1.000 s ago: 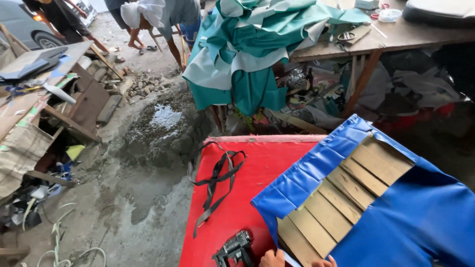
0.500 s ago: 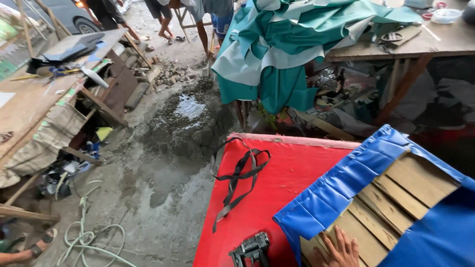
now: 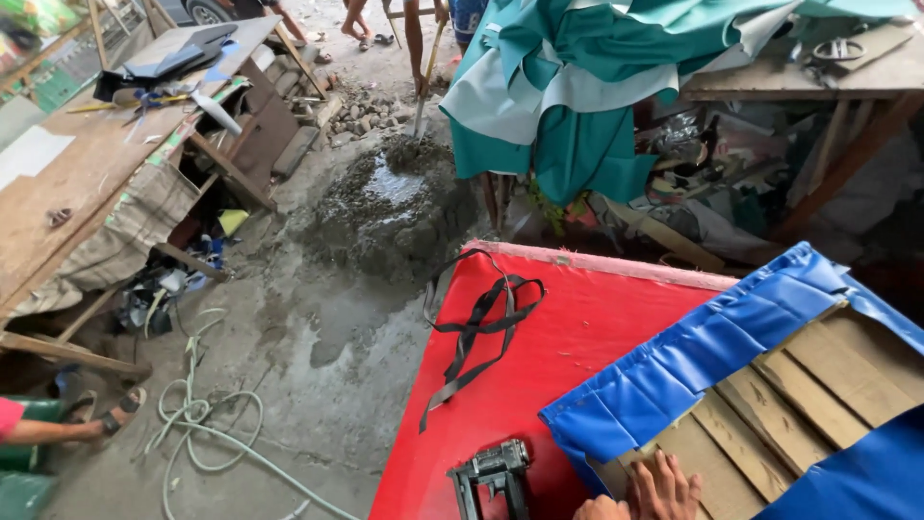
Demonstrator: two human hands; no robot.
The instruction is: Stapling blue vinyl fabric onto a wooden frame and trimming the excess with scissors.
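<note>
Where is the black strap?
The black strap lies on the red sheet, left of the blue cover and above the black stapler tool.

I see a heap of wet cement [image 3: 390, 207] on the floor with a shovel [image 3: 422, 91] standing in it. Green fabric [image 3: 587, 87] hangs off a wooden table [image 3: 770, 82]. A pale hose [image 3: 207, 424] coils near a workbench [image 3: 87, 164] at left.
</note>
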